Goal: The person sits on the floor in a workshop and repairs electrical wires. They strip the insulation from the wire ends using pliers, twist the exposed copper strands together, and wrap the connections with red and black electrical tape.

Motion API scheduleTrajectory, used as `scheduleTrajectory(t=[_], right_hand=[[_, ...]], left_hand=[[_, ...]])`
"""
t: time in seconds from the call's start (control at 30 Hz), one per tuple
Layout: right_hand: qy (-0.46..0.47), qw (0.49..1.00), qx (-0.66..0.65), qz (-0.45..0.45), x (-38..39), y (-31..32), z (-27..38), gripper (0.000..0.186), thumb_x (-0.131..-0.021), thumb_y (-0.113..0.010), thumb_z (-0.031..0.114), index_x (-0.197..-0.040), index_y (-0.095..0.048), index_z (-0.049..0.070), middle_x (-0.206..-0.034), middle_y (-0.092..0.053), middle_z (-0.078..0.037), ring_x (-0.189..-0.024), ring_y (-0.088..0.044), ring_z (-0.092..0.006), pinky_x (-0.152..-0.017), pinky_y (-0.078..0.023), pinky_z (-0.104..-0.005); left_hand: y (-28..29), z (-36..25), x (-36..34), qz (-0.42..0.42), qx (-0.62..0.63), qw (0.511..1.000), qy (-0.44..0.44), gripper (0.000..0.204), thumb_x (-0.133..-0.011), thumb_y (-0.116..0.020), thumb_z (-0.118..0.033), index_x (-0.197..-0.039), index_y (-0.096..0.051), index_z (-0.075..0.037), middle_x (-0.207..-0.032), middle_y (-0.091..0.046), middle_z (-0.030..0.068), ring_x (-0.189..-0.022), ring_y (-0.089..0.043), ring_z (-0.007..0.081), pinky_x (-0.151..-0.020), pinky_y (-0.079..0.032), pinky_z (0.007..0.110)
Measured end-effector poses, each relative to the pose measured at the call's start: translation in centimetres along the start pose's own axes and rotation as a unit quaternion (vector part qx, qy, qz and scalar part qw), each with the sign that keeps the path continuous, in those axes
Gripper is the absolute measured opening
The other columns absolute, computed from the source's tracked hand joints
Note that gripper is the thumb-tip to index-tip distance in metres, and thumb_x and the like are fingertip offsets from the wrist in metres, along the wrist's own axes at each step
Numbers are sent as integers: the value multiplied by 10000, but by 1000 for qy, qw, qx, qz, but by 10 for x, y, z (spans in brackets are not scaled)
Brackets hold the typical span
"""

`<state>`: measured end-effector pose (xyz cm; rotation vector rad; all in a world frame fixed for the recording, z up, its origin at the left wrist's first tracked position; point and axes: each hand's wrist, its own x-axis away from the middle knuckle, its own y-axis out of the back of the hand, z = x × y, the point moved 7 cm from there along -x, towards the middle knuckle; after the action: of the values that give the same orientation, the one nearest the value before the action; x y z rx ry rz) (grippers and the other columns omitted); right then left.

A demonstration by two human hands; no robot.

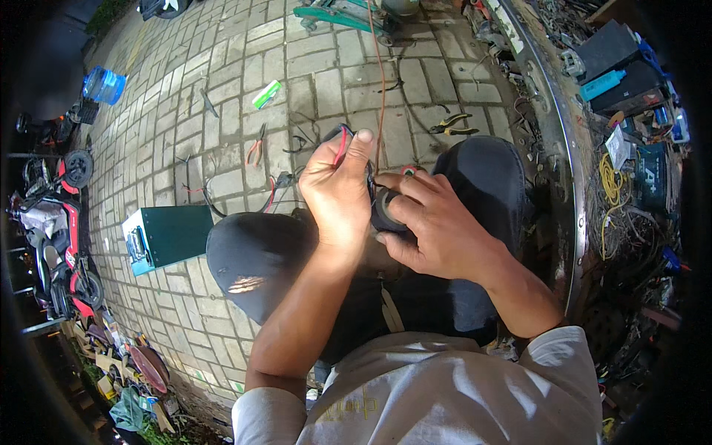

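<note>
Between my knees, my left hand is closed round a red and black cable, its thumb pointing up along it. Right beside it, my right hand grips a roll of black tape, fingers over the roll and thumb beneath. A dark strip runs between the two hands, partly hidden by the fingers. A thin orange-brown cord comes down from the top of the view to the hands. Red and black wires with a dark connector trail on the paving left of my left hand.
Red-handled pliers, yellow-and-black pliers and a green-white packet lie on the paving. A dark green box stands left of my knee. Beyond are a blue water bottle and a red scooter. Cluttered tools line a metal edge at right.
</note>
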<state>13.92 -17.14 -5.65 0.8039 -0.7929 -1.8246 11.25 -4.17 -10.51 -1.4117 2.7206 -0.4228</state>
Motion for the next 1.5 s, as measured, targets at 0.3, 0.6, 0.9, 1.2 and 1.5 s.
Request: scheduleTrajectory(t=[0.3,0.6,0.9,1.2,1.5], right_hand=[[-98,919,-383,17,-6,0,-33,303,-678,-803,197,-741,-595,-14,-809,-566,-74,-766,-542,-177,-694,-424,-288],[-192,838,-509,-34,2,-4,-51,299,-846,-695,257,-934,-639,-23,-834,-567,-7,-724,-495,-48,-627,-395,-207],[-221,841,-479,-117,-3,-8,-60,340,-864,-689,279,-910,-601,-47,-754,-635,-50,-703,-586,-74,-607,-450,-220],[-216,663,-700,-153,4,-12,-65,215,-826,-699,68,-936,-538,-22,-811,-611,-65,-711,-603,-123,-669,-483,-252],[-180,669,-698,-181,-1,-10,-62,178,-811,-701,30,-838,-525,27,-809,-587,-39,-662,-593,-121,-589,-478,-259]], left_hand=[[-23,22,8,110,112,968,198,266,-901,-641,-291,-936,-635,-27,-718,-511,-46,-617,-425,41,-553,-346,190],[-16,25,16,207,122,942,233,178,-958,-522,-165,-1013,-612,-22,-873,-614,18,-740,-563,98,-647,-451,230],[-11,13,25,261,122,943,164,259,-916,-595,-250,-1083,-490,-82,-986,-595,53,-881,-591,180,-724,-513,350],[-17,2,13,212,190,929,235,246,-885,-645,-270,-956,-519,-71,-881,-630,73,-767,-632,182,-680,-561,404],[-15,15,9,214,171,910,311,248,-898,-623,-306,-969,-600,-69,-884,-659,39,-797,-635,134,-718,-559,393]])
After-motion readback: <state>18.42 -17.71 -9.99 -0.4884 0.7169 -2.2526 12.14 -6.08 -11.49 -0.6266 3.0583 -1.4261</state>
